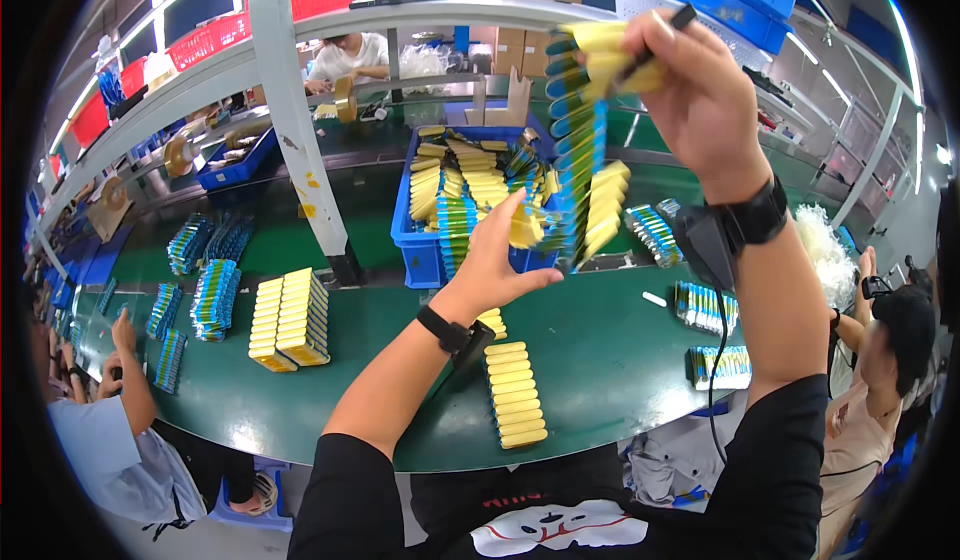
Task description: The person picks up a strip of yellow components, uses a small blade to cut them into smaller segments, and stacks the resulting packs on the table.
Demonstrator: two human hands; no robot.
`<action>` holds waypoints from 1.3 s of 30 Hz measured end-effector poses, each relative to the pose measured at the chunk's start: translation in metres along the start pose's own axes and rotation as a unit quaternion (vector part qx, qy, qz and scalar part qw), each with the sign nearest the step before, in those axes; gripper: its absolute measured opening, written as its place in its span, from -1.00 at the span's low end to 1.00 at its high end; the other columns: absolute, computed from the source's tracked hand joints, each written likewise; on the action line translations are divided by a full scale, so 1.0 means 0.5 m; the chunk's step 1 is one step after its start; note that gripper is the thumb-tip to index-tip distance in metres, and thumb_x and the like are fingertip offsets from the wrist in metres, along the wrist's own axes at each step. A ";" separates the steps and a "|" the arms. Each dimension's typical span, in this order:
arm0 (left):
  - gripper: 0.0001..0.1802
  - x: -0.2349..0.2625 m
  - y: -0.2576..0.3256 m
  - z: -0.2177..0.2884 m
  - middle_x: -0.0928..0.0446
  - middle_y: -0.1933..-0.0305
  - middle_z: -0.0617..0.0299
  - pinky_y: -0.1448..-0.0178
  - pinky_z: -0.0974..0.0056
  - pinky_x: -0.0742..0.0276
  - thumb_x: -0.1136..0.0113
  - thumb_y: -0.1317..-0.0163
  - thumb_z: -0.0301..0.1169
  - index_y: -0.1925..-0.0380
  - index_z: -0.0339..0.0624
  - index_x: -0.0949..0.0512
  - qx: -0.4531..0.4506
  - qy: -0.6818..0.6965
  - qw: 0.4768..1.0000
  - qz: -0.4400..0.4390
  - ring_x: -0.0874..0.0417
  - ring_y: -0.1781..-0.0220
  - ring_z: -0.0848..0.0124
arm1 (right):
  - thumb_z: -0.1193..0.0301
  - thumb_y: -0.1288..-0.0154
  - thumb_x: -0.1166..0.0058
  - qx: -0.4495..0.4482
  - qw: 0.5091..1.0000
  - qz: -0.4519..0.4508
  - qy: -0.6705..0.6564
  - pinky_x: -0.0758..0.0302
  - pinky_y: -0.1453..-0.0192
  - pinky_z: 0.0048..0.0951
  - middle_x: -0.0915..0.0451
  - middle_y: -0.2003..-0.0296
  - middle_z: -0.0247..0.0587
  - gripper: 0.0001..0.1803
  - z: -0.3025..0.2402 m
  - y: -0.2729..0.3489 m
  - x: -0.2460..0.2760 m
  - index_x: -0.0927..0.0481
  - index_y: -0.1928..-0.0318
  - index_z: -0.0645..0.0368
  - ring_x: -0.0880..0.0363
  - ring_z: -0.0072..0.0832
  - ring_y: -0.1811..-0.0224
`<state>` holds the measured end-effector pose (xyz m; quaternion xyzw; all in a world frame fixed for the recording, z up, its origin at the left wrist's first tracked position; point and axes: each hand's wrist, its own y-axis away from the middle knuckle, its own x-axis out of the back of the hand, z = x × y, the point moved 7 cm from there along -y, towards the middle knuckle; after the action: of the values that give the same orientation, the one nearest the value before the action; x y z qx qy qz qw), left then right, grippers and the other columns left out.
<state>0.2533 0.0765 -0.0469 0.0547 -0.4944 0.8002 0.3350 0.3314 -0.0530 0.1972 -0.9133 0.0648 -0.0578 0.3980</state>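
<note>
the right hand [700,100] is raised over the far side of the table [400,360], its fingers curled closed on the upper end of a strip [575,150] of joined yellow, blue and green pieces. a slim dark thing [684,17] also shows at those fingers; blur hides what it is. the strip hangs down in front of the right part of the blue bin [422,260], its lower end close to the left thumb.

the left hand [490,260] is at the bin's near side, thumb and forefinger spread wide; the other fingers are hidden, so i cannot tell whether they hold anything, nor whether the thumb touches the strip.

the bin is heaped with more pieces, mostly yellow side up. on the table, nearer than the bin, lies a yellow row [515,395]. to the left stands a yellow stack [290,320], with blue-green bundles [215,300] further left. to the right are other bundles [705,305] and a small white piece [654,300]. a co-worker [130,460] sits at the left.
</note>
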 end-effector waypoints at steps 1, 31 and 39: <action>0.17 -0.005 -0.011 0.014 -0.26 -0.46 -0.08 -0.54 -0.03 -0.12 -0.62 0.08 -0.09 -0.47 -0.16 -0.13 -0.020 -0.014 1.000 -0.019 -0.24 -0.50 -0.07 | 0.34 -0.51 -0.02 0.005 1.000 0.000 0.005 -0.52 -0.08 -0.46 -0.65 0.22 -0.15 -0.76 -0.015 -0.015 -0.008 -0.55 0.22 0.30 -0.63 -0.44 0.14; -0.59 0.122 0.025 -0.125 -0.71 0.25 0.15 0.07 0.24 -0.62 -0.21 -0.42 -0.15 0.11 -0.36 -0.63 0.326 0.306 0.797 -0.406 -0.69 0.30 0.38 | 0.45 -0.24 -0.16 0.296 0.554 0.076 0.774 -0.51 0.23 -0.15 -0.62 0.44 -0.03 -0.91 -0.203 0.111 0.163 -0.64 0.31 0.21 -0.62 -0.09 0.29; -0.59 0.097 -0.235 -0.180 -0.51 0.41 0.43 0.29 0.30 -0.34 -0.08 -0.50 -0.11 0.22 -0.29 -0.62 0.203 0.101 0.971 0.076 -0.36 0.38 0.56 | 0.40 -0.47 -0.10 0.154 0.911 0.281 0.260 -0.42 0.16 -0.70 -0.70 0.27 -0.35 -0.81 -0.148 0.015 0.214 -0.65 0.17 0.29 -0.57 -0.70 0.25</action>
<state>0.3073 0.2080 0.0164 0.0023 -0.2884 0.9083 0.3031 0.4248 -0.1290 0.2474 -0.7374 0.4106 -0.1879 0.5023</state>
